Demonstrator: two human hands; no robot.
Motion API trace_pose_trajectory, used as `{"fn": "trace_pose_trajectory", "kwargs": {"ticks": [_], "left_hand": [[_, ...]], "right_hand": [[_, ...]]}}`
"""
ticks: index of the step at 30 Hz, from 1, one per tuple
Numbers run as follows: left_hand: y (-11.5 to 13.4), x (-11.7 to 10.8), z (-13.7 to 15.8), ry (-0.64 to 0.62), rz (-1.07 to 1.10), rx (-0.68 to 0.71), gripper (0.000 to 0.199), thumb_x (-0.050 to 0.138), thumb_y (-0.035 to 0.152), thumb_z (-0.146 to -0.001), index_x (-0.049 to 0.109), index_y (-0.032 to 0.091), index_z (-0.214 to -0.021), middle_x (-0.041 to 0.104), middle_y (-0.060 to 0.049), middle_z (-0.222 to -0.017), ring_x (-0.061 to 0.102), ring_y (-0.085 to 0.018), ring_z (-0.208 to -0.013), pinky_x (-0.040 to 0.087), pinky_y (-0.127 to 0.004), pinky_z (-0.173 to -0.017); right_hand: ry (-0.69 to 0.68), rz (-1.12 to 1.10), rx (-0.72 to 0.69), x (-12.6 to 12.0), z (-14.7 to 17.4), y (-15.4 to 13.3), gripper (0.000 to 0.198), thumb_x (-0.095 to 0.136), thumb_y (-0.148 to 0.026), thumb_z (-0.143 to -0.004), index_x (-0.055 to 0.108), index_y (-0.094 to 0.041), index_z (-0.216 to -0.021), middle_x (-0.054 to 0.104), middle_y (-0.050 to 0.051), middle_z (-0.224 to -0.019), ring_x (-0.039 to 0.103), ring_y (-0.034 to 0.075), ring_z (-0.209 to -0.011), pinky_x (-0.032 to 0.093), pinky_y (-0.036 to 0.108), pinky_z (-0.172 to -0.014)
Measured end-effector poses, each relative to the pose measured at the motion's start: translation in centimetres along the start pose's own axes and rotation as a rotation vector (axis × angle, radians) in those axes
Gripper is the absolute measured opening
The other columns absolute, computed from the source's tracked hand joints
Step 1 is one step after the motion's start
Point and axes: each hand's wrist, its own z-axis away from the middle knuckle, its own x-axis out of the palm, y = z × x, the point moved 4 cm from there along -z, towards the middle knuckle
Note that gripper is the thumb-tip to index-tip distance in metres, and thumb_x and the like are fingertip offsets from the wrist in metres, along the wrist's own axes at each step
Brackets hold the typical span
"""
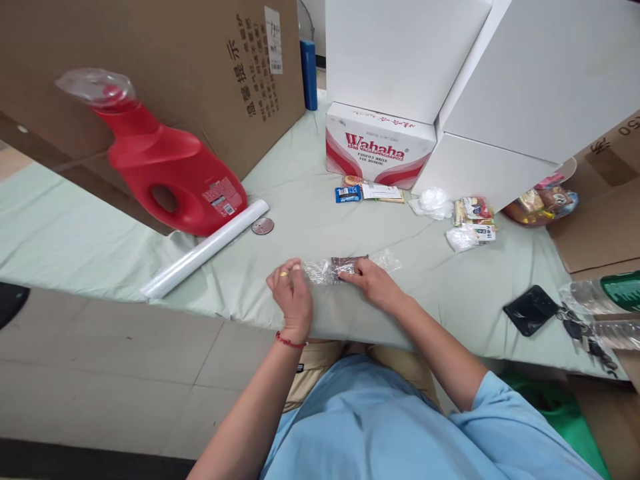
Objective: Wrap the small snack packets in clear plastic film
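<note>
A small dark brown packet (340, 265) lies near the table's front edge with clear plastic film (317, 271) around it, spreading out on both sides. My left hand (291, 290), with a ring and a red string bracelet, has its fingers closed on the film's left end. On the packet's right part rests my right hand (373, 280), its fingers bent and pressing the packet and film from above. What is printed on the packet cannot be read.
Left stand a red jug (175, 167), a white film roll (207, 248) and a round disc (263, 226). Behind are a Wahaha box (377, 148), several snack packets (370, 191) and white plastic bundles (434, 202). A black wallet (531, 310), keys (583, 337) and bottles (595, 295) lie right.
</note>
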Motion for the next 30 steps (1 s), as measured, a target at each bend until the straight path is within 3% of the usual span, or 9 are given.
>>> {"fn": "trace_pose_trajectory", "kwargs": {"ticks": [5,8,10,13,16,20,23,26,30], "left_hand": [[1.0,1.8,-1.0,-0.248,-0.349,-0.014,0.046,0.066,0.055,-0.088,0.069,0.016,-0.111,0.046,-0.024,-0.16,0.024,-0.045,-0.158,0.024,-0.067,-0.126],[2.2,2.1,-0.7,-0.271,-0.334,0.028,0.024,0.074,0.037,-0.077,0.068,0.018,-0.091,0.058,-0.021,-0.144,0.047,-0.042,-0.144,0.04,-0.059,-0.119],[3.2,2.0,-0.4,-0.262,-0.25,0.022,0.008,0.068,0.026,-0.076,0.064,0.021,-0.081,0.068,-0.012,-0.111,0.067,-0.03,-0.111,0.053,-0.046,-0.103],[4.8,2.9,0.3,-0.329,-0.115,0.036,0.005,0.061,0.019,-0.079,0.064,0.022,-0.081,0.065,-0.001,-0.083,0.064,-0.018,-0.076,0.057,-0.034,-0.08],[6.6,4.7,1.8,-0.462,-0.049,0.16,0.017,0.056,0.016,-0.084,0.071,0.021,-0.092,0.072,-0.004,-0.094,0.068,-0.019,-0.086,0.058,-0.034,-0.084],[7.8,6.3,4.1,-0.561,-0.255,0.4,0.032,0.052,0.016,-0.089,0.073,0.018,-0.113,0.072,-0.012,-0.124,0.064,-0.029,-0.119,0.051,-0.047,-0.106],[7.4,6.3,5.5,-0.599,-0.441,0.518,0.045,0.054,0.017,-0.09,0.066,0.016,-0.134,0.065,-0.014,-0.144,0.056,-0.033,-0.132,0.048,-0.051,-0.108],[6.8,6.1,6.4,-0.613,-0.537,0.586,0.056,0.055,0.015,-0.089,0.059,0.015,-0.145,0.059,-0.014,-0.154,0.052,-0.033,-0.137,0.045,-0.049,-0.109],[6.0,6.1,6.8,-0.615,-0.593,0.646,0.058,0.052,0.012,-0.092,0.056,0.013,-0.15,0.056,-0.013,-0.157,0.051,-0.03,-0.14,0.045,-0.045,-0.109]], "right_hand": [[0.014,0.092,-0.012,0.6,0.3,-0.1,0.038,0.046,-0.023,-0.11,0.074,-0.028,-0.135,0.053,0.006,-0.096,0.045,0.021,-0.09,0.037,0.031,-0.079],[0.033,0.089,-0.008,0.7,0.4,-0.1,0.037,0.047,-0.02,-0.108,0.075,-0.029,-0.132,0.052,0.006,-0.097,0.045,0.021,-0.09,0.038,0.031,-0.08],[0.038,0.085,-0.013,0.9,0.5,0.0,0.038,0.048,-0.017,-0.107,0.076,-0.029,-0.13,0.053,0.005,-0.098,0.045,0.021,-0.091,0.04,0.031,-0.081],[0.046,0.078,-0.026,1.1,0.5,-0.1,0.04,0.047,-0.01,-0.103,0.078,-0.027,-0.123,0.056,0.006,-0.099,0.047,0.022,-0.092,0.043,0.033,-0.083],[0.104,0.03,-0.052,0.9,1.1,-0.2,0.035,0.049,-0.01,-0.098,0.079,-0.021,-0.113,0.062,0.011,-0.105,0.05,0.025,-0.097,0.047,0.038,-0.087],[0.129,-0.183,-0.112,-0.3,3.1,0.3,0.035,0.051,-0.01,-0.093,0.078,-0.024,-0.111,0.069,0.01,-0.118,0.058,0.025,-0.111,0.05,0.042,-0.1],[0.281,-0.255,0.114,-2.1,4.4,2.6,0.038,0.045,-0.013,-0.096,0.077,-0.025,-0.11,0.072,0.007,-0.107,0.065,0.022,-0.102,0.053,0.039,-0.096],[0.482,-0.031,0.432,-3.5,4.8,5.2,0.034,0.051,-0.031,-0.099,0.073,-0.022,-0.124,0.067,0.013,-0.118,0.059,0.029,-0.115,0.05,0.048,-0.104],[0.357,0.085,0.548,-3.6,3.3,7.3,0.038,0.073,-0.039,-0.083,0.073,-0.019,-0.115,0.057,0.019,-0.14,0.044,0.037,-0.135,0.041,0.054,-0.113]]}}
